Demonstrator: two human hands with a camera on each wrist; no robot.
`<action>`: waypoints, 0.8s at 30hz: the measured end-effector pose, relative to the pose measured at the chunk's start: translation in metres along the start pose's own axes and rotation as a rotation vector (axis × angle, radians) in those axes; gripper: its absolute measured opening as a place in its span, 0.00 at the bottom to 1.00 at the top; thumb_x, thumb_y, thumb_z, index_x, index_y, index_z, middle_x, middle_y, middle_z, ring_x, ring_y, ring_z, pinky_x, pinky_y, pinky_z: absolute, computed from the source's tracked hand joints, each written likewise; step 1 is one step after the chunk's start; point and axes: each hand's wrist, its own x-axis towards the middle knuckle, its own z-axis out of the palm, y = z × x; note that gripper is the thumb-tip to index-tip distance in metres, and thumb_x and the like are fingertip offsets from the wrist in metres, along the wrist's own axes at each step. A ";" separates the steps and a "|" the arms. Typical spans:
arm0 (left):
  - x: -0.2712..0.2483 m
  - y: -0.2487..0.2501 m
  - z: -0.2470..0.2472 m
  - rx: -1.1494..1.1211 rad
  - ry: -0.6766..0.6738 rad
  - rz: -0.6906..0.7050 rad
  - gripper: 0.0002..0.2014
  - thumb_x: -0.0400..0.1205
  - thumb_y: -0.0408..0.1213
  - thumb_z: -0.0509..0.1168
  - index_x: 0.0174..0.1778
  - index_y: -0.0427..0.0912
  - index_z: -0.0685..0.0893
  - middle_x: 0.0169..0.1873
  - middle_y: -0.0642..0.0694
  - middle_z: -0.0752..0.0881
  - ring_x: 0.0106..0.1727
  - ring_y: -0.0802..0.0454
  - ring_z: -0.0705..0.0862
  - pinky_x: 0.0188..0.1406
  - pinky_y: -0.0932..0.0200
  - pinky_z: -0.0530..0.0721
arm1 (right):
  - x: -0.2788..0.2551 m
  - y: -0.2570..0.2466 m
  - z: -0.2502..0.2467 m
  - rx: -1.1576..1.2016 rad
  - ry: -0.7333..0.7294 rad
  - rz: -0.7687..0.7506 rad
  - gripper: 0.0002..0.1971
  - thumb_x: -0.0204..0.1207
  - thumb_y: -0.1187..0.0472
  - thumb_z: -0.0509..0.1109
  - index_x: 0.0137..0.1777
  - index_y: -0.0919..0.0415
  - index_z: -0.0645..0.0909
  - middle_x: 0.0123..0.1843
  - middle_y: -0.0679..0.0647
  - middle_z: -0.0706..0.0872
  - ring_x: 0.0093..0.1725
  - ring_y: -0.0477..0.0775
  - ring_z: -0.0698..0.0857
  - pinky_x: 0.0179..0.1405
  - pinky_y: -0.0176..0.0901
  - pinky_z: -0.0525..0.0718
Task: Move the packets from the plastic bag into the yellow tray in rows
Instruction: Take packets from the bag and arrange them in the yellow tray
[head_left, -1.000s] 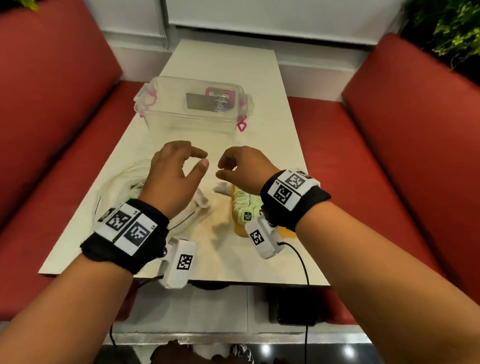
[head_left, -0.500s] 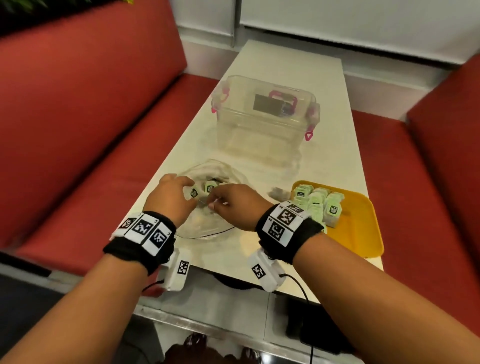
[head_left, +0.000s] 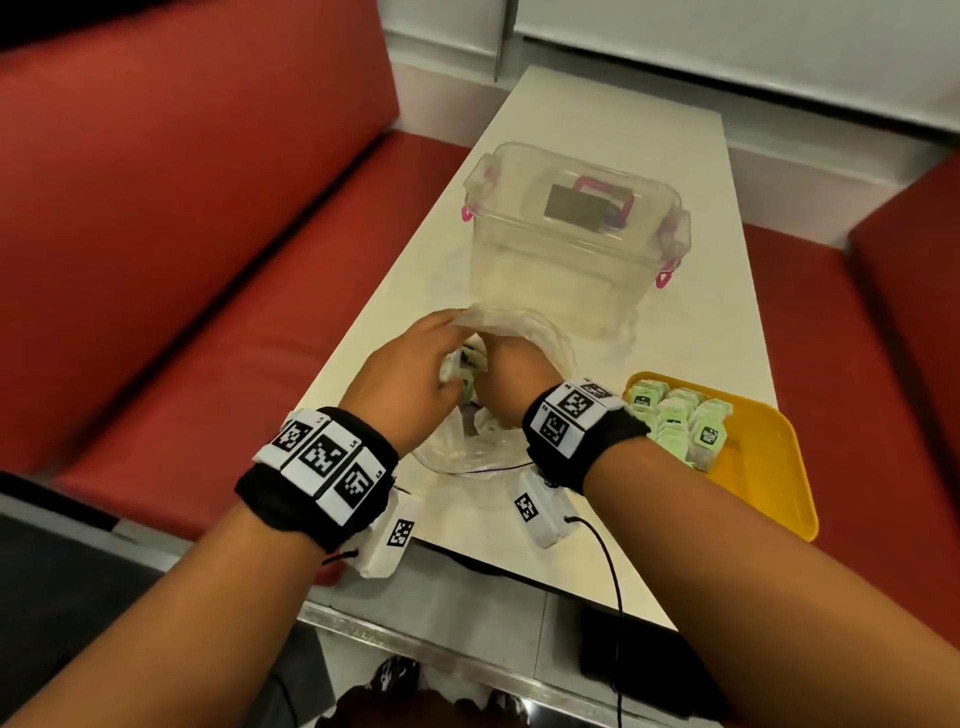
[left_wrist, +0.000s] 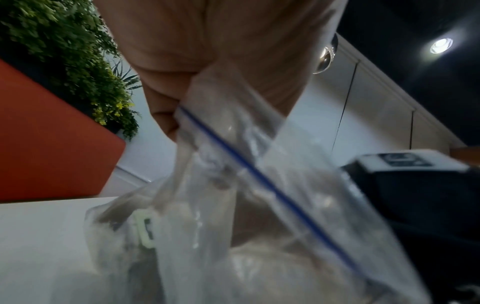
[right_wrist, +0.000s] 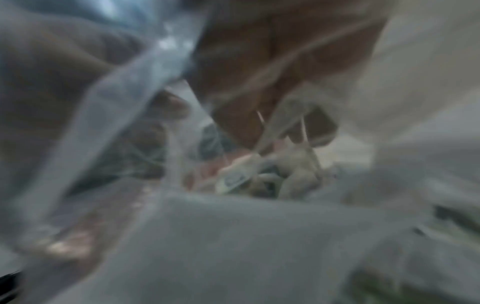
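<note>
A clear zip plastic bag (head_left: 543, 338) lies on the cream table (head_left: 613, 119) with pale green packets (head_left: 464, 364) inside. My left hand (head_left: 449, 332) pinches the bag's rim and holds it up; the left wrist view shows its fingers (left_wrist: 166, 115) curled on the plastic bag (left_wrist: 259, 164) beside the blue zip line. My right hand (head_left: 493, 376) is inside the bag. In the blurred right wrist view the right hand (right_wrist: 280, 131) seems to pinch a pale packet above the heap of packets (right_wrist: 233, 179). The yellow tray (head_left: 769, 493) at the right holds rows of packets (head_left: 675, 421).
A clear lidded box (head_left: 571, 244) with pink clasps stands just behind the bag. Red bench seats (head_left: 208, 291) flank the narrow table on both sides. The tray's near right part (head_left: 763, 519) is bare yellow. Cables hang from both wrist cameras.
Both hands went from hovering over the table to the bag at the left. The left hand took hold of the rim and lifted it; the right hand went inside.
</note>
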 end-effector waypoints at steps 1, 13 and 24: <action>0.000 0.001 0.000 0.003 -0.017 0.002 0.30 0.75 0.27 0.68 0.73 0.53 0.77 0.73 0.60 0.75 0.50 0.58 0.80 0.51 0.63 0.74 | 0.004 0.000 0.001 0.018 0.001 0.015 0.18 0.69 0.65 0.73 0.60 0.58 0.80 0.54 0.53 0.85 0.51 0.49 0.82 0.51 0.40 0.78; 0.001 -0.006 -0.003 0.062 -0.053 0.046 0.30 0.76 0.29 0.66 0.75 0.53 0.75 0.75 0.58 0.73 0.68 0.53 0.79 0.57 0.51 0.81 | 0.027 0.006 0.016 -0.137 -0.160 0.161 0.04 0.78 0.59 0.66 0.49 0.56 0.81 0.47 0.50 0.87 0.44 0.53 0.86 0.45 0.45 0.85; 0.001 -0.014 0.004 0.063 0.001 0.034 0.33 0.75 0.27 0.65 0.76 0.53 0.72 0.76 0.59 0.71 0.65 0.54 0.80 0.53 0.55 0.82 | 0.010 -0.001 0.006 -0.122 -0.064 0.101 0.09 0.82 0.63 0.60 0.47 0.63 0.82 0.44 0.56 0.86 0.39 0.53 0.83 0.36 0.38 0.73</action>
